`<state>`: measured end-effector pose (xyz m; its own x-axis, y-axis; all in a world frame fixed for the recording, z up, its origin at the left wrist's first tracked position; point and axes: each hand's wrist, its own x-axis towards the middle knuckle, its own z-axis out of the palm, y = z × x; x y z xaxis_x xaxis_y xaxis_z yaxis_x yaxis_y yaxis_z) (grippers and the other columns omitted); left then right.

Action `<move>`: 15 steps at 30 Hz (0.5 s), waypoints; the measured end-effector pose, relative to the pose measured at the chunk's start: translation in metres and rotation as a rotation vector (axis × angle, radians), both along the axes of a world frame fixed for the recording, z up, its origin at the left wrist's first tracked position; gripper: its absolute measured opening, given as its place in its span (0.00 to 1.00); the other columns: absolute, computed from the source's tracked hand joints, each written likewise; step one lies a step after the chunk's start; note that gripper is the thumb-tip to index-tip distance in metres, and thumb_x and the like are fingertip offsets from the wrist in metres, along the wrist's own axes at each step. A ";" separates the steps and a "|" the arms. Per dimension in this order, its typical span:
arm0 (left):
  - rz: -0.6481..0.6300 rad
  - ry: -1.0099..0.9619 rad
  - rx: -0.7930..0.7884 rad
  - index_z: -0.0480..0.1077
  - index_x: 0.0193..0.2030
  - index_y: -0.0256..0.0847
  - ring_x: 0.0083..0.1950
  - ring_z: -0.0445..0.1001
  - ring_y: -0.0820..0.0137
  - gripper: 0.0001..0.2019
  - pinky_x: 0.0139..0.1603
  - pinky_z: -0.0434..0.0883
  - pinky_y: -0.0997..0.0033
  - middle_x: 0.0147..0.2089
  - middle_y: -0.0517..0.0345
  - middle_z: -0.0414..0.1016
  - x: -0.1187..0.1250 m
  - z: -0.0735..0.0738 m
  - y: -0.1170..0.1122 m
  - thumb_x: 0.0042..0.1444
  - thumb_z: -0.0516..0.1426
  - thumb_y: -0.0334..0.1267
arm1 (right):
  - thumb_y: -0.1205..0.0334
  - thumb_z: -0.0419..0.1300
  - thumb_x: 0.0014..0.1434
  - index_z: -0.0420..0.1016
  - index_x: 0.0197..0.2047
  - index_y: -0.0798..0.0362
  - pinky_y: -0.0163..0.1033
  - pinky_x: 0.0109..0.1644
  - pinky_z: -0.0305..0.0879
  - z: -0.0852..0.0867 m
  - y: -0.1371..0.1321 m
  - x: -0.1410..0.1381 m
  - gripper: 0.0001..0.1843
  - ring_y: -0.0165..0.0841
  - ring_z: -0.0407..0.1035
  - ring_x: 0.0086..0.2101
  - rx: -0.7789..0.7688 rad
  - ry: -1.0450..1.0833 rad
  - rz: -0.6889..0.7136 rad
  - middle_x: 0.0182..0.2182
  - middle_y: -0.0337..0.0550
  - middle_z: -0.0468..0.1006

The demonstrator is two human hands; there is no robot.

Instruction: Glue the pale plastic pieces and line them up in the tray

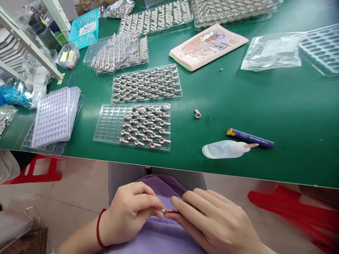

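Now, your left hand (129, 213) and right hand (217, 222) meet at bottom centre of frame, over lap, fingertips of both pinched on small pale part (164, 210). Half-filled clear tray (108, 121) above, centre-left, on green table (265, 106).

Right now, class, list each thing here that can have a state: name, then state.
left hand: pinching the small part
right hand: pinching its other end
near tray: partly filled, left side bare
second tray: full
loose piece: lying apart from the trays
booklet: closed
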<state>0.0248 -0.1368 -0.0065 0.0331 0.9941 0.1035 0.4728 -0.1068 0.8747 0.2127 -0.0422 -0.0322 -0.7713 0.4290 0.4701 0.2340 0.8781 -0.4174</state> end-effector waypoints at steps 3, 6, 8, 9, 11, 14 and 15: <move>0.001 -0.019 -0.018 0.78 0.38 0.35 0.30 0.76 0.76 0.07 0.37 0.75 0.79 0.34 0.53 0.77 -0.001 -0.001 -0.001 0.62 0.57 0.28 | 0.58 0.53 0.70 0.73 0.31 0.53 0.38 0.29 0.49 0.000 0.000 0.000 0.16 0.29 0.57 0.23 -0.001 -0.001 0.006 0.20 0.36 0.66; 0.004 -0.044 -0.043 0.78 0.38 0.36 0.31 0.76 0.76 0.06 0.38 0.75 0.80 0.34 0.53 0.77 -0.001 -0.002 -0.002 0.61 0.58 0.28 | 0.59 0.53 0.69 0.72 0.30 0.53 0.39 0.29 0.48 0.001 0.000 0.000 0.16 0.30 0.55 0.23 -0.003 0.012 0.004 0.19 0.36 0.65; 0.002 -0.057 -0.050 0.78 0.38 0.35 0.30 0.75 0.76 0.06 0.38 0.75 0.80 0.34 0.53 0.77 -0.001 -0.002 -0.003 0.61 0.59 0.28 | 0.59 0.53 0.70 0.71 0.29 0.53 0.38 0.29 0.48 0.000 -0.001 0.001 0.17 0.30 0.55 0.22 -0.004 0.017 0.007 0.19 0.35 0.65; 0.002 -0.060 -0.050 0.78 0.38 0.35 0.30 0.75 0.76 0.06 0.38 0.75 0.80 0.34 0.53 0.76 -0.001 -0.002 -0.003 0.61 0.59 0.28 | 0.59 0.53 0.70 0.71 0.30 0.53 0.38 0.29 0.48 0.000 -0.001 0.001 0.16 0.30 0.55 0.22 -0.004 0.016 0.008 0.19 0.35 0.65; 0.005 -0.059 -0.046 0.78 0.38 0.34 0.30 0.76 0.76 0.06 0.38 0.74 0.80 0.34 0.53 0.76 -0.001 -0.001 -0.002 0.61 0.59 0.27 | 0.59 0.53 0.69 0.72 0.30 0.53 0.38 0.29 0.49 0.000 -0.002 0.002 0.16 0.30 0.56 0.23 -0.004 0.011 0.003 0.19 0.36 0.66; 0.005 -0.043 -0.032 0.78 0.37 0.34 0.30 0.76 0.76 0.06 0.38 0.74 0.80 0.34 0.53 0.76 -0.001 0.000 0.000 0.61 0.58 0.27 | 0.58 0.54 0.69 0.73 0.33 0.53 0.39 0.30 0.50 -0.001 -0.001 0.002 0.14 0.30 0.58 0.23 -0.006 0.002 -0.002 0.20 0.37 0.68; 0.001 -0.038 -0.027 0.78 0.37 0.34 0.30 0.75 0.76 0.06 0.37 0.74 0.80 0.34 0.53 0.76 -0.001 0.001 0.000 0.61 0.58 0.27 | 0.58 0.54 0.69 0.73 0.33 0.53 0.38 0.30 0.50 0.000 -0.001 0.002 0.14 0.30 0.58 0.24 -0.006 -0.001 -0.002 0.21 0.37 0.68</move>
